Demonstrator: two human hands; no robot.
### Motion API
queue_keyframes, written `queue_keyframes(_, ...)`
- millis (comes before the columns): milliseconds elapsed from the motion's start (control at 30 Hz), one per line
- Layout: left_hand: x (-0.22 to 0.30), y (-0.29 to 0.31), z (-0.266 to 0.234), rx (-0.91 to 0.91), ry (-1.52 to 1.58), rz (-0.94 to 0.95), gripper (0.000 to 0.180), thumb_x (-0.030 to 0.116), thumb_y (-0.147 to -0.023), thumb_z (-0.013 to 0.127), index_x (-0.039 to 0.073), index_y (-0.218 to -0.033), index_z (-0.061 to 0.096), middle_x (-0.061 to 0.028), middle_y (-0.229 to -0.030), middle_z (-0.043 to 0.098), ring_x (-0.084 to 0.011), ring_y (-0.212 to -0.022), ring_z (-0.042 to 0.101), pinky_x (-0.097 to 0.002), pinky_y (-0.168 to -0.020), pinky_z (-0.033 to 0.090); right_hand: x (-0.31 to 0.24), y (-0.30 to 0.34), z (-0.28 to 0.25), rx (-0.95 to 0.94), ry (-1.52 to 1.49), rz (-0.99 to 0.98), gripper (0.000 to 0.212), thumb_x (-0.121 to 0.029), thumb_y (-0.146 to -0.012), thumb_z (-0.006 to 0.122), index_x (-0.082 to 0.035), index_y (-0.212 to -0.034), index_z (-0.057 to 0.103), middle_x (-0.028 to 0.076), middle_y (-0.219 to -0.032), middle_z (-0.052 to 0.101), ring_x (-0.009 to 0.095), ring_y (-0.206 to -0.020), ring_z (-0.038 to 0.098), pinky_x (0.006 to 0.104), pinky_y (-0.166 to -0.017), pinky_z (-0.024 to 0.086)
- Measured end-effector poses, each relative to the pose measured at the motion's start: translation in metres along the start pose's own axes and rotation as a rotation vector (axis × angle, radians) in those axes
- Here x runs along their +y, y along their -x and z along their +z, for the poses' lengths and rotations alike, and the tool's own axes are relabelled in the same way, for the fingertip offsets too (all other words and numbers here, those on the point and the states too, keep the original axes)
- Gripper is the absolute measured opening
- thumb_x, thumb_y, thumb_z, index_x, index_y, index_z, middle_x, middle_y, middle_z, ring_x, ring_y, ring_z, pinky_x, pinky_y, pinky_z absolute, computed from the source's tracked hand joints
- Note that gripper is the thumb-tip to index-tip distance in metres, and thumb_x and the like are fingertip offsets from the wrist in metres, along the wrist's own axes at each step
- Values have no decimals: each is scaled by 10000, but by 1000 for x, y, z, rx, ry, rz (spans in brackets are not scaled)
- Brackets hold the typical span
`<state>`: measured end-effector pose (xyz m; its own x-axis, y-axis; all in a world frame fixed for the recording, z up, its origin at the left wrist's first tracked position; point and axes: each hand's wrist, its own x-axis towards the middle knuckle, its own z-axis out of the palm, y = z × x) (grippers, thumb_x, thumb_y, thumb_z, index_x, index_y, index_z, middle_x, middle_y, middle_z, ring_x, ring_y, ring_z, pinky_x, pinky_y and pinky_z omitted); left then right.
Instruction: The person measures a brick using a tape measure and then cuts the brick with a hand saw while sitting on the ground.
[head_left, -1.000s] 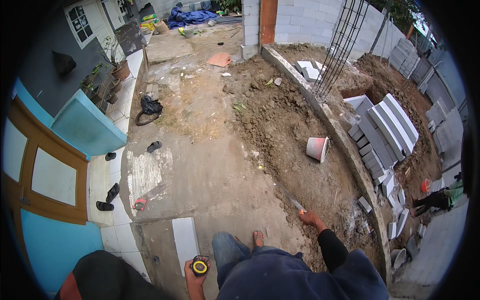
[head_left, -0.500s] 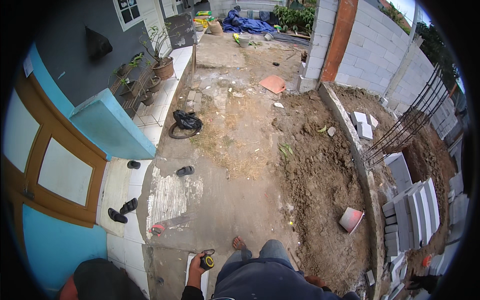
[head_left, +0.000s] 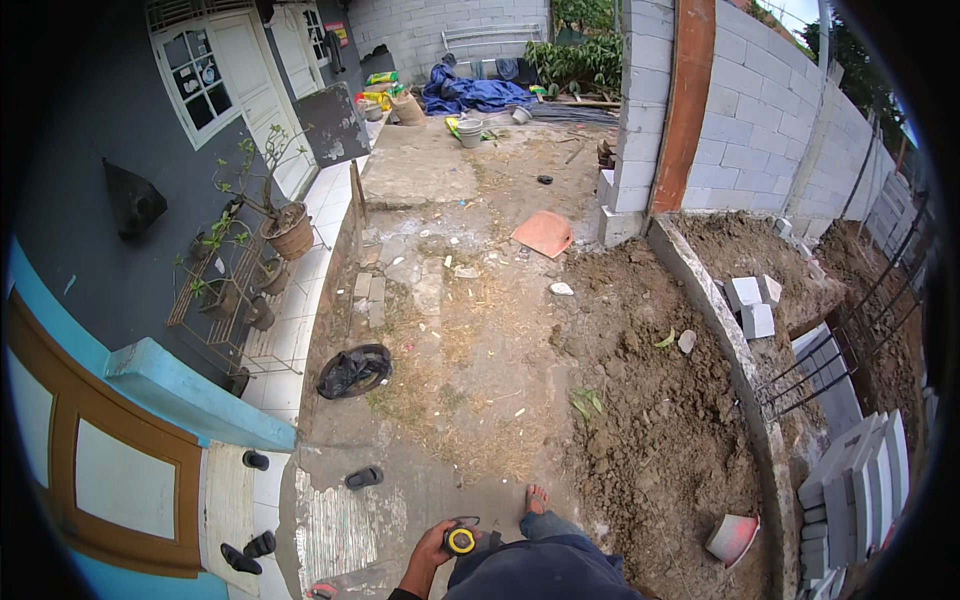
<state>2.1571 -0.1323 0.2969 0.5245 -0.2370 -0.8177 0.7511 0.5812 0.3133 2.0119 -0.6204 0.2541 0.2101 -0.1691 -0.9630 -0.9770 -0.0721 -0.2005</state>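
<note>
Head view. On my left, the white-tiled ledge point(head_left: 330, 195) bounds the ground and carries potted plants point(head_left: 289, 232). On my right, a low concrete curb point(head_left: 722, 315) curves forward to the block pillar point(head_left: 640, 120), rough turned soil point(head_left: 650, 420) filling its near side. Between them the path point(head_left: 480, 400) runs ahead, widest passage I have. Along its left edge: a black plastic bag point(head_left: 350, 373) and a lone sandal point(head_left: 364, 478). Farther up, a reddish flat piece point(head_left: 543, 233) lies near the pillar. Tipped bucket point(head_left: 733, 540) on the soil, just beside the curb.

Left hand point(head_left: 430, 550) grasps the black-and-yellow tape measure point(head_left: 461, 541), fingers wrapped around its case, low in the view and close in front of the torso, left of the forward foot point(head_left: 537, 497). Right hand: I can't make it out, so can't tell its grip.
</note>
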Motion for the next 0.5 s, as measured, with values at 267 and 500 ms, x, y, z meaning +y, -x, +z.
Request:
queue_keyframes(267,144,-102,136,-82,-899,129,350,272,-1032,598,-28,-1163,722,-147,-1190,740,-237,-1056,702,-323,-931,535,-364,-121,-120,361,571,-383,456,-449,-924,641,-24,-814,764,114,-738,725,247,-663,693,405,-652,540)
queue_keyframes(500,315,-232,227,73,-1447,464,582,573,-948,637,5,-947,761,-245,-886,703,-358,-864,701,-440,-795,530,-570,-103,-70,282,-46,-581,429,-380,-991,569,-34,-749,646,51,-648,611,175,-549,548,354,-552,421)
